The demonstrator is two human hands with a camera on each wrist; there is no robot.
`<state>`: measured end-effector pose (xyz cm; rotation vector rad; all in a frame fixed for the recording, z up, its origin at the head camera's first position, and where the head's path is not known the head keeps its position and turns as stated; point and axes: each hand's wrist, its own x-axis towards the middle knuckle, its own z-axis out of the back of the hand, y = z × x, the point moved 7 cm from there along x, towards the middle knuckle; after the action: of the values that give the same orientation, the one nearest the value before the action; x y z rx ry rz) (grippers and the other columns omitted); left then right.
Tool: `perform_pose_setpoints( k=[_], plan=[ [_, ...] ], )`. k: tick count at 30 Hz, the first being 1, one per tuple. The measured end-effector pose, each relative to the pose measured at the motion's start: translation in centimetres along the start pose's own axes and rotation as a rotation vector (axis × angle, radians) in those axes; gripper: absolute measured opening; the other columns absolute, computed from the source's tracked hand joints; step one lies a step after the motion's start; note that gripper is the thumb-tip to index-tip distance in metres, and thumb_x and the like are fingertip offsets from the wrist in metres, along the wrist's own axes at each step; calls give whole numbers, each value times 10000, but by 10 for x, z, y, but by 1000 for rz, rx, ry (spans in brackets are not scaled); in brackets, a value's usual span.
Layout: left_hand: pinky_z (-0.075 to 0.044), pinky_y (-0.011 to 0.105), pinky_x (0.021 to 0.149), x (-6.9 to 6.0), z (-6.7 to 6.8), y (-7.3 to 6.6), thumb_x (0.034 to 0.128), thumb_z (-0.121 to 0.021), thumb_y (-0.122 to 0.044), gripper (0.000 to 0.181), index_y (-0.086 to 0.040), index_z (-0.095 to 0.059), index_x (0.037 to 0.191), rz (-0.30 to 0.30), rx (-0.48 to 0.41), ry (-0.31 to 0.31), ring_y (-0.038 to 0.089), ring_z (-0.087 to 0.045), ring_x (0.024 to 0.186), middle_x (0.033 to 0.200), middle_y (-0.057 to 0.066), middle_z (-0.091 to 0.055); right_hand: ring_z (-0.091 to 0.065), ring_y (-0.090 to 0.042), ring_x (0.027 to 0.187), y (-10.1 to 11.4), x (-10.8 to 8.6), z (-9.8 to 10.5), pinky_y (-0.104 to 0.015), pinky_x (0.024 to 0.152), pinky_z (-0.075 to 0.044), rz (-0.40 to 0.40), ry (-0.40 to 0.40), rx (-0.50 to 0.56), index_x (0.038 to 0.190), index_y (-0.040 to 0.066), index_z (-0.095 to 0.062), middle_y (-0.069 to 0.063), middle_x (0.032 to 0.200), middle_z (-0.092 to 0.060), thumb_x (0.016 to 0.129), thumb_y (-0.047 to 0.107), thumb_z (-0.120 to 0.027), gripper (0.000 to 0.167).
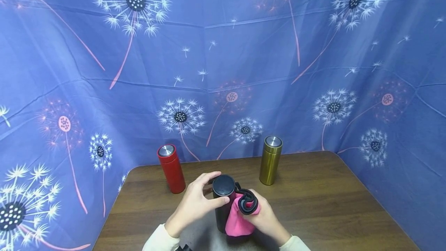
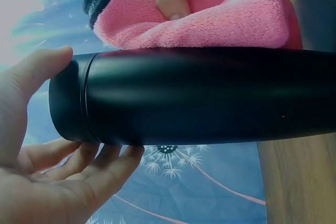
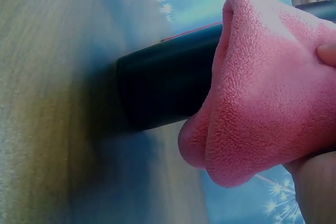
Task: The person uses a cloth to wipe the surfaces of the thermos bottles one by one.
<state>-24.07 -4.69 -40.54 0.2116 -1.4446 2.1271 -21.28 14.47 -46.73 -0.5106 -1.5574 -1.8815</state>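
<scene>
A black thermos bottle [image 1: 220,218] with a round black lid stands roughly upright near the front of the table. My left hand [image 1: 195,203] grips it around the lid, thumb on one side and fingers on the other, as the left wrist view shows. In my right hand [image 1: 267,220] is a pink fuzzy cloth [image 1: 238,224] with a rolled black edge, bunched up and pressed to the bottle's side. The cloth [image 3: 268,93] hides part of the bottle [image 3: 168,77] in the right wrist view. Whether the bottle's base touches the table is unclear.
On the brown wooden table [image 1: 324,196], a red thermos bottle [image 1: 173,173] stands at the back left and a gold one [image 1: 270,164] at the back right. A blue curtain [image 1: 223,61] with dandelion prints hangs behind and beside the table.
</scene>
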Motion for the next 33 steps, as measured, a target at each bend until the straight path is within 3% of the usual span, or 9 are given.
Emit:
perform_pose_setpoints(
  k=[7, 12, 18, 24, 33],
  plan=[
    [-552, 335, 886, -1, 0, 0, 774, -861, -182, 628, -187, -596, 1344, -9, 36, 26, 182, -684, 1036, 1216, -20, -674, -644, -135, 910, -19, 2, 4, -277, 805, -525, -24, -8, -58, 1126, 68, -630, -4, 1011, -689, 693, -132, -793, 504],
    [-533, 315, 920, -1, -3, -2, 784, -872, -224, 639, -170, -590, 1355, -46, 40, 35, 166, -645, 1097, 1245, -21, -628, -638, -131, 878, 2, 15, 8, -286, 782, -527, -13, -31, -86, 1088, 73, -628, 15, 981, -679, 680, -123, -792, 481],
    [-526, 302, 917, 0, -3, -1, 758, -898, -309, 636, -186, -632, 1323, -37, 13, 24, 184, -598, 1112, 1202, -1, -557, -647, -131, 906, 38, 33, 10, -268, 798, -528, 24, -18, -88, 1105, 11, -625, -26, 1011, -692, 697, -127, -790, 461],
    [-540, 298, 894, -1, 0, -3, 758, -900, -281, 675, -122, -614, 1347, -56, 10, 17, 171, -629, 1100, 1212, -13, -605, -649, -127, 907, 46, 41, 13, -276, 801, -533, -1, -16, -103, 1107, 27, -634, -10, 1010, -694, 708, -97, -809, 453],
    [-549, 311, 884, -2, 2, 1, 793, -854, -223, 661, -169, -567, 1387, 18, 33, 51, 182, -677, 1065, 1298, 8, -640, -650, -150, 921, 50, 45, 13, -283, 811, -529, 18, -16, -96, 1127, 39, -635, -27, 1030, -692, 718, -98, -806, 464]
  ],
)
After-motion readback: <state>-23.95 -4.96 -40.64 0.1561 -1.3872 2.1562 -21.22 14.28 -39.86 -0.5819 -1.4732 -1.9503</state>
